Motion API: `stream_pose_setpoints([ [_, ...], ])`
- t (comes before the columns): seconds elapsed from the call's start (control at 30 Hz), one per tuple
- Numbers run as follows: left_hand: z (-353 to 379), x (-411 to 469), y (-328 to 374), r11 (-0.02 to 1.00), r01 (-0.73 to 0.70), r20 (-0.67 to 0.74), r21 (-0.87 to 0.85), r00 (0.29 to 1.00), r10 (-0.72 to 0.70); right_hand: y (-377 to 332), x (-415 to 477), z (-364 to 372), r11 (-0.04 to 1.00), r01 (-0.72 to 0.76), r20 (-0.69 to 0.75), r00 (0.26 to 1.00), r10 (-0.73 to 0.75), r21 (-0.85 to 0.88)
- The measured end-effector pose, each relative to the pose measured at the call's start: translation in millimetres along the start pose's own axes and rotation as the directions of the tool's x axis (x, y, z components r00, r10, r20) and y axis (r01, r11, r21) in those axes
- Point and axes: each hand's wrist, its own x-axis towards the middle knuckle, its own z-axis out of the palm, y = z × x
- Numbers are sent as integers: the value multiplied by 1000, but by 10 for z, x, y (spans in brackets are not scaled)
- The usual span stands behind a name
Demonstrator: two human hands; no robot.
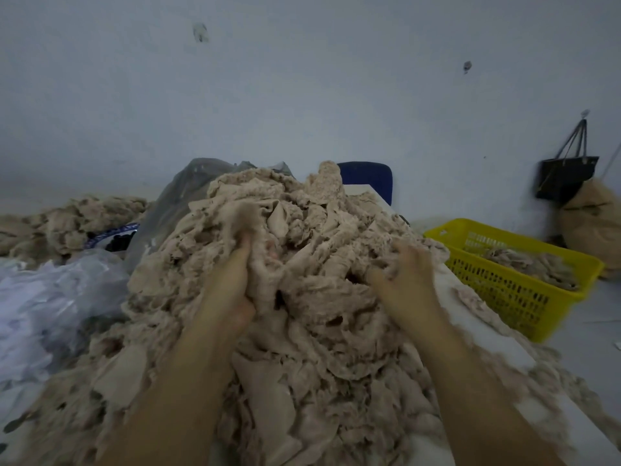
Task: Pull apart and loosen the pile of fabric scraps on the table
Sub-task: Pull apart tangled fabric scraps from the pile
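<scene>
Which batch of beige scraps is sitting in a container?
The small batch in the yellow basket, right; the table pile and far-left heap lie loose.

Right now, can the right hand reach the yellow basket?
Probably yes: the right hand grips the pile near its right side, and nothing stands between it and the yellow basket.

Dim, cool, even illumination with a bluish-grey cast; no light source is in view. Shadows are soft and confined to the folds of the pile of fabric scraps (312,331). There is no glare, and the plastic bags (50,297) at left carry only a faint sheen. Motion blur smears the right hand (403,280) most (its fingers are indistinct) and the left hand (228,287) less. Wide-angle distortion bends the yellow basket (504,290) and the table (487,334) edge toward the margins. The lower corners are soft, and the wall (302,95) looks grainy.
</scene>
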Motion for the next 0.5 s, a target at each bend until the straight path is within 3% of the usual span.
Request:
stream_pose_setpoints([
  [0.03,94,-39,-31,999,-8,65,34,998,6,-175,-51,59,986,143,80,986,-150,80],
  [0.1,243,-131,-70,992,-45,135,116,990,29,-483,-189,254,933,321,304,883,-357,163],
  [0.13,295,-147,-74,991,-65,137,113,989,49,-546,-235,345,922,361,368,846,-386,137],
  [0.2,291,-152,-16,996,-82,197,28,978,75,-481,-202,420,924,380,379,861,-341,-32],
  [0.3,108,-108,123,984,-73,137,-160,986,95,-90,-95,353,947,245,319,932,-171,-208],
  [0.5,-212,31,180,923,-63,9,-379,997,71,475,59,226,978,-119,113,984,140,-174],
])
